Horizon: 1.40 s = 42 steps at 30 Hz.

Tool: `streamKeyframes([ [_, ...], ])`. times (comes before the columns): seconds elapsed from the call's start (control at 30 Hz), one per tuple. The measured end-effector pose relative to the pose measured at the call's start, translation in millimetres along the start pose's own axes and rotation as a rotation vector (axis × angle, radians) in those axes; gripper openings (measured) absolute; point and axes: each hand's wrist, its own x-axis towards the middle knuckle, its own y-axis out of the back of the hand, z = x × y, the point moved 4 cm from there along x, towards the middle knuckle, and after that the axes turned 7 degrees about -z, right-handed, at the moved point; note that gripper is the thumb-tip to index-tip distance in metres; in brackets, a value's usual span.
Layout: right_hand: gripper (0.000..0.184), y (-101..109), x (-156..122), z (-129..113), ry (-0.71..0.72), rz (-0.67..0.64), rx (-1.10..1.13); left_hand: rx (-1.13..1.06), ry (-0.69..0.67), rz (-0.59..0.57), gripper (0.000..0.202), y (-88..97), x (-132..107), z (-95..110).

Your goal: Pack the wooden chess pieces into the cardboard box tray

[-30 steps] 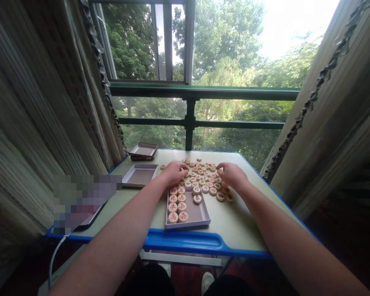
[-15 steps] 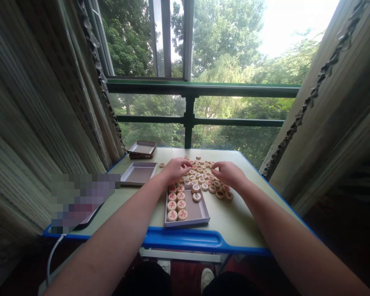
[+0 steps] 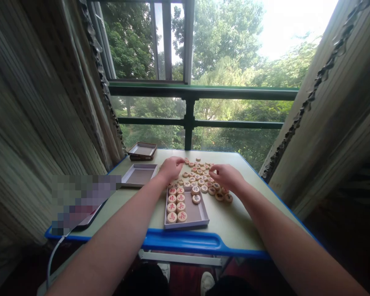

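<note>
Wooden Chinese chess pieces (image 3: 201, 181) lie spread over the table beyond an open shallow box (image 3: 193, 217). Inside the box, two columns of red-marked pieces (image 3: 181, 206) fill the left side, and two dark-marked pieces (image 3: 196, 199) sit at the upper right. My left hand (image 3: 173, 167) is at the far left of the spread, fingers together, tips beside a piece near the back. On the right edge of the spread, my right hand (image 3: 226, 174) has curled fingers, their tips over the pieces. What either hand pinches, if anything, is hidden.
Another shallow open tray (image 3: 139, 174) lies left of my left forearm, with stacked brown-sided trays (image 3: 142, 150) behind it. A blurred-out device (image 3: 86, 205) with a white cable (image 3: 51, 257) is at the left edge. The table (image 3: 243, 226) has a raised blue rim.
My left hand has shifted slightly left and back, and its thumb and finger have come together. My right hand has moved a little left and down, its fingers more curled.
</note>
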Motion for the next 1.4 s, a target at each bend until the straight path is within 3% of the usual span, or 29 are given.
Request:
streamKeyframes([
  [0.17, 0.028, -2.2, -0.1, -7.0, 0.129, 0.048, 0.072, -0.356, 0.067, 0.224, 0.037, 10.5, 7.5, -17.6],
  [0.33, 0.024, -10.2, -2.8, -22.3, 0.374, 0.095, 0.139, -0.409, 0.120, 0.268, 0.040, 17.2, 7.0, -21.8],
  [0.8, 0.024, -12.7, -3.5, -23.0, 0.375, 0.045, 0.146, -0.318, 0.160, 0.122, 0.043, 7.3, 5.9, -23.2],
  [0.97, 0.024, -11.4, -3.0, -20.7, 0.381, 0.061, 0.174, -0.178, 0.211, -0.171, 0.037, -2.0, -3.9, -7.0],
  [1.07, 0.022, -10.4, -4.3, -23.7, 0.425, 0.045, 0.200, -0.057, 0.138, -0.291, 0.029, -5.5, -8.1, 4.4],
  [1.2, 0.020, -9.5, -8.0, -32.6, 0.512, 0.000, 0.223, 0.057, 0.043, -0.269, 0.027, -4.5, -9.1, 10.8],
  [1.4, 0.024, -9.8, -13.4, -41.4, 0.546, -0.126, 0.310, 0.087, 0.002, -0.253, 0.031, -3.6, -9.2, 8.7],
])
